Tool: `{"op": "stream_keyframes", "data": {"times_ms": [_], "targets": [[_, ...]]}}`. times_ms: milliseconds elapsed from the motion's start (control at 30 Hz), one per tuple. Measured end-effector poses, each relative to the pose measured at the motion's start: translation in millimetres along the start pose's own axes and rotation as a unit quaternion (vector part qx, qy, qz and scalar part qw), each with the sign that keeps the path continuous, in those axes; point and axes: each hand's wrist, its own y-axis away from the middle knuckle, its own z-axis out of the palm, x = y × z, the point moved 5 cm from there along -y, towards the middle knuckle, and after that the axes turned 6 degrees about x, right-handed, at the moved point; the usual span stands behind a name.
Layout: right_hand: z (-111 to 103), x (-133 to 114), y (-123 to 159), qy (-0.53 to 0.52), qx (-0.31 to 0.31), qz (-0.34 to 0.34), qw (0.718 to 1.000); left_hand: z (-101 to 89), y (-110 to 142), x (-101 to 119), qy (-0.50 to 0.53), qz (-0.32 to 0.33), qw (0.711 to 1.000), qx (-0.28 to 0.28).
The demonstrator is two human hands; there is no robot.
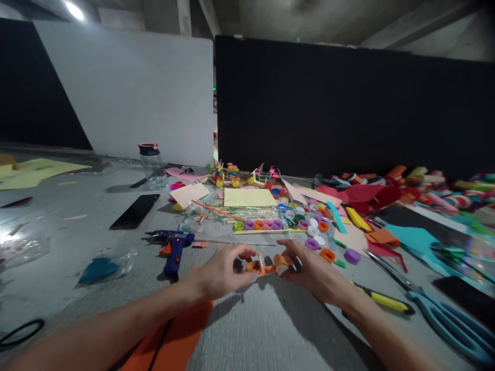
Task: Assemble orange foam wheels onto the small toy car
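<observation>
Between my two hands is a small orange craft model (pixel 266 270) that seems made of bottle caps and little strips, with dark round parts at its ends. My left hand (pixel 223 269) pinches its left end between thumb and fingers. At the other end, the fingers of my right hand (pixel 307 270) curl around the model's right side. The model is held just above the grey table, and its finer details are hard to make out. Left of my left hand lies a blue glue gun (pixel 177 251) with a small red light. An orange sheet (pixel 181 330) lies under my left forearm.
Coloured bottle caps (pixel 259 224) lie in a row beyond my hands, with yellow paper (pixel 249 197) behind. Blue-handled scissors (pixel 448 319) and a yellow cutter (pixel 390 301) are at right. A phone (pixel 135 211) and a water bottle (pixel 152 167) stand left.
</observation>
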Motion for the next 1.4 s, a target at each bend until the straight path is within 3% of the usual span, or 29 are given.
{"op": "stream_keyframes", "data": {"times_ms": [167, 367, 600, 900, 1100, 1400], "targets": [[-3, -11, 4, 0.027, -0.017, -0.007, 0.999, -8.0, -4, 0, 0.010, -0.037, 0.999, -0.005], [-3, -25, 7, 0.057, -0.022, -0.041, 0.997, -4.1, -10, -2, -0.016, -0.004, 0.999, -0.028], [-1, -23, 8, 0.059, -0.026, -0.048, 0.997, -0.9, -14, -3, -0.001, 0.003, 0.998, -0.055], [-1, -24, 8, 0.069, -0.043, -0.041, 0.996, -9.2, -13, -1, 0.012, -0.023, 0.999, -0.037], [-2, -24, 9, 0.070, -0.041, -0.043, 0.996, -2.8, -14, 1, 0.023, 0.007, 0.997, -0.078], [-2, -27, 8, 0.079, -0.058, -0.027, 0.995, -7.1, -14, 2, 0.013, 0.008, 0.998, -0.062]]}}
